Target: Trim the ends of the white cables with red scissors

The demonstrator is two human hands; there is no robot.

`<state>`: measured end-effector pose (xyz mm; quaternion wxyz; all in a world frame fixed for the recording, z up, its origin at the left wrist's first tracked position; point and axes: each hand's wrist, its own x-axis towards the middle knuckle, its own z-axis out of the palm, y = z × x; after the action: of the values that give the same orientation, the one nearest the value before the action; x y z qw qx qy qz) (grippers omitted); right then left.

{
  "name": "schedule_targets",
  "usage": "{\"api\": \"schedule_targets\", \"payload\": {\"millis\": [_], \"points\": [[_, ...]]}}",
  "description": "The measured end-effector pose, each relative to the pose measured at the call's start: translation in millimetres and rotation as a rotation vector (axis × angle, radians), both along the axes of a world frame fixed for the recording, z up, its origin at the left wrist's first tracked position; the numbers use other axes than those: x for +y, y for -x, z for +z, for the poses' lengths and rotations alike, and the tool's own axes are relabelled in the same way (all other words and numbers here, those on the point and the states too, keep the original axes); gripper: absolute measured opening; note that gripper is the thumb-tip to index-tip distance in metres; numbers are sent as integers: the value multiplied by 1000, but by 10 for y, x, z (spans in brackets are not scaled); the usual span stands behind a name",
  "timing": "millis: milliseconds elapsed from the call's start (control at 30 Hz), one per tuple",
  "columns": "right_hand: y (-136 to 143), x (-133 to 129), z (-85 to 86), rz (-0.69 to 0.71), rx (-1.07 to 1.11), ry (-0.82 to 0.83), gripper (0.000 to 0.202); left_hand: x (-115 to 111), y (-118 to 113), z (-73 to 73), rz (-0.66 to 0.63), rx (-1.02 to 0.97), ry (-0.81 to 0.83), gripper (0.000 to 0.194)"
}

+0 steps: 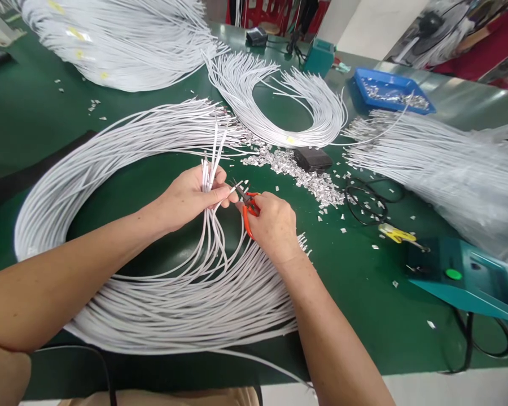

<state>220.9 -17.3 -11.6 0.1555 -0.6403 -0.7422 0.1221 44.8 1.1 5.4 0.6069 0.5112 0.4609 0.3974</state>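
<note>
My left hand (198, 194) is closed round a small bunch of white cables (211, 169), their ends standing up above the fingers. One cable end sticks out to the right between thumb and fingertips. My right hand (275, 223) grips red-handled cutting pliers (250, 210), whose jaws meet or nearly meet that cable end; whether they touch it I cannot tell. Below both hands lies a large curved bundle of white cables (186, 310), from which the held ones rise. The bundle loops round on the left and up behind my hands.
Small silvery scraps (300, 175) lie heaped beyond my hands near a black block (313, 159). A teal device (465, 276) with a green button stands at the right, a yellow clip (395, 232) beside it. Further back are a blue tray (392, 76) and more cable coils (275, 132).
</note>
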Motion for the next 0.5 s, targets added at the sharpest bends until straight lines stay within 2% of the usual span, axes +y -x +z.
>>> {"api": "schedule_targets", "payload": {"millis": [200,267,400,500], "points": [[-29,31,-37,-14,118,23,30,1,8,3,-42,-55,36,25],[-34,43,-1,-53,319,79,26,2,1,6,-34,-72,59,26],[-16,43,115,-91,908,144,15,-2,-21,-2,-59,-54,85,25],[-4,33,155,-53,1099,148,11,-11,-30,-10,-88,-35,75,25]]}}
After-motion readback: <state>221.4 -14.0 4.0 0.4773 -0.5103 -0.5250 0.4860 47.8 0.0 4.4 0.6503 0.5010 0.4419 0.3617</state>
